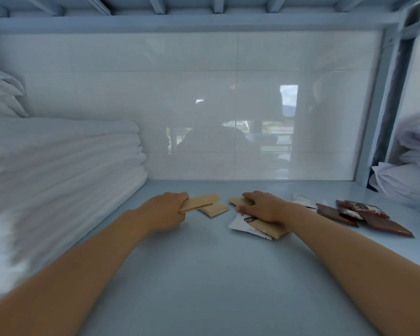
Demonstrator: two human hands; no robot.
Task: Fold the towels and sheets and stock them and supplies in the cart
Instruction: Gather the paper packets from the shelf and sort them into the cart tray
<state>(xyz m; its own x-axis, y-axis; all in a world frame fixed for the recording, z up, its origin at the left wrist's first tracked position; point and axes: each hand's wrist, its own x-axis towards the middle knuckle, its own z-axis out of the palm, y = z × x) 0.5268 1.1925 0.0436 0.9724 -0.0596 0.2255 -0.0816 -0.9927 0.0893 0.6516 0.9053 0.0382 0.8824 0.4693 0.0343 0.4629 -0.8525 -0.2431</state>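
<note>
Supply step in hand: sorting tan sachets (199, 202) on the blue shelf (204, 275).
Left hand (166, 209) pinching two tan sachets; right hand (262, 207) flat, fingers pressing mixed packets (257, 226). Brown sachets (364, 214) near; folded towels (63, 156) stacked left. Next, probably: gather like with like.

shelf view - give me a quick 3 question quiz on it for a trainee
1. True or false: the left hand holds tan packets.
2. Which lies farthest right on the shelf? A) dark red packets B) stack of white towels C) the single tan packet lying beside the left hand
3. Fill in: the right hand rests on tan and ____ packets.

Key: 1 true; 2 A; 3 white
</note>
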